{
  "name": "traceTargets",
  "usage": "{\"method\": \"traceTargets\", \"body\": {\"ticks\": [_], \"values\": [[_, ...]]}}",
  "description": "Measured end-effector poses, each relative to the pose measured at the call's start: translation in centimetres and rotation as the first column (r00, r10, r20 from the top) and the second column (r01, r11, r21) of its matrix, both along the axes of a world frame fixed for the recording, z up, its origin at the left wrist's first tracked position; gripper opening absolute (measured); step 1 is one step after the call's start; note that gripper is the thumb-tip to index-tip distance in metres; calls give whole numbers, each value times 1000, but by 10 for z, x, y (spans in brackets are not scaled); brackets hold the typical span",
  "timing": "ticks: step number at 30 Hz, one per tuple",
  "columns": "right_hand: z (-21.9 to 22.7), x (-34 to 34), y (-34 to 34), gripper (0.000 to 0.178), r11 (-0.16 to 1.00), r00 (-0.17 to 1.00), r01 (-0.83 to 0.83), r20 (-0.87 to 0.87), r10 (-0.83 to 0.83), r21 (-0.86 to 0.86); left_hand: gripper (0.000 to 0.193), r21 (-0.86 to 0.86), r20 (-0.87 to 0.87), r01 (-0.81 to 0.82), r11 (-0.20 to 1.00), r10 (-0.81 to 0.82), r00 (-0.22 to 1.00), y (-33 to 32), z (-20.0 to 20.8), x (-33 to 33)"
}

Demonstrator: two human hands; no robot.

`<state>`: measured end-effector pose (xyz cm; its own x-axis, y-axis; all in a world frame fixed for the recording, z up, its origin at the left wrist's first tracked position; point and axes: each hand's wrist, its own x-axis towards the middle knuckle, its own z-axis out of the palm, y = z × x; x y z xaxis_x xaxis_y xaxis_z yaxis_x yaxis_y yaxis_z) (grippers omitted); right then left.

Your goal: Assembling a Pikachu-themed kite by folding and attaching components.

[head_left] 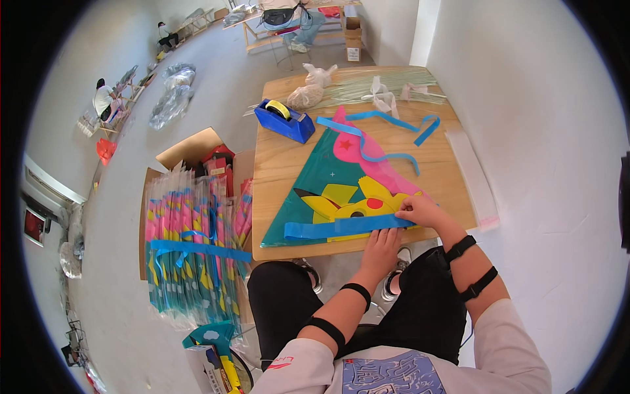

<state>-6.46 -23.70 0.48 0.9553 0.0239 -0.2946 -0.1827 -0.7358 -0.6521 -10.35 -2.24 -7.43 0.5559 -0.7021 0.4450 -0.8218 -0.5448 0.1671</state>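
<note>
A triangular kite (pixel 298 200) of thin teal and pink film, printed with a yellow cartoon animal, lies on the table before me. Across its near part stretches a wide blue ribbon strip (pixel 315 230). My right hand (pixel 421 211) pinches this strip near its right end, thumb and forefinger together. Just left of it, my left hand (pixel 382 246) rests flat with fingers outstretched at the strip's lower edge, by the table's near side. Another blue ribbon (pixel 394 157) curls loosely over the kite's pink far part and the wood beyond.
A blue tape dispenser (pixel 285 121) stands at the table's (pixel 282 157) far left. Thin sticks (pixel 357 85) and tied plastic bags (pixel 305 96) lie along its back. Left of the table, a cardboard box (pixel 190 146) holds many bagged kites (pixel 187 243). A white wall (pixel 538 164) rises at right.
</note>
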Motion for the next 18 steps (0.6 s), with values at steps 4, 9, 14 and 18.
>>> {"method": "traceTargets", "body": {"ticks": [4, 9, 14, 18], "values": [[-11, 1, -6, 29, 997, 997, -54, 55, 57, -51, 55, 19, -46, 6, 1000, -5, 999, -4, 5, -2], [-21, -6, -4, 26, 996, 985, -48, 160, 59, -72, 66, 75, -39, 11, 997, -8, 999, -1, 14, -1], [-31, -11, -4, 26, 998, 970, -31, 239, 45, -62, 82, 48, -146, 58, 997, -51, 988, 3, 21, -1], [-28, -12, 1, 26, 999, 969, -4, 248, 13, -34, 88, 22, -175, 77, 997, -72, 982, 7, 24, 0]]}}
